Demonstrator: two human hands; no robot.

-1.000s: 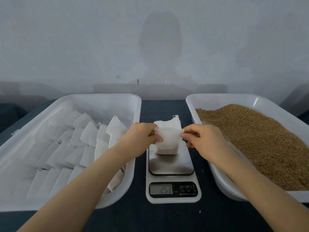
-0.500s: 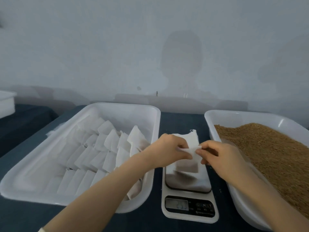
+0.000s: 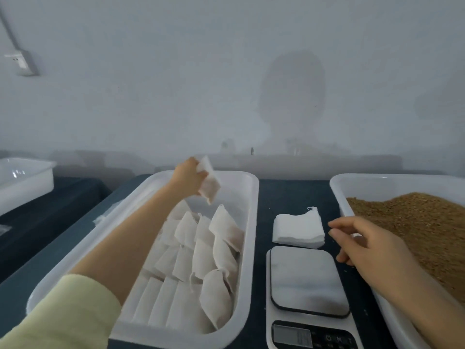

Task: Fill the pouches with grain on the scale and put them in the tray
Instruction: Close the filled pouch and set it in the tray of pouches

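The filled pouch [image 3: 210, 185] is no longer on the scale [image 3: 307, 280]. The left hand [image 3: 187, 176] now pinches it by the top edge and holds it in the air over the far end of the tray [image 3: 251, 197], with the rows of packed pouches [image 3: 214, 248] lying below this hand. The right hand [image 3: 364, 245] has let go; its fingers are loosely curled and hold nothing. The stack of empty pouches [image 3: 298, 230] lies just left of it, the bare scale plate is below it, and the grain [image 3: 415, 222] is at its right. I judge the weighing of this pouch finished — only the drop remains, then a new pouch.
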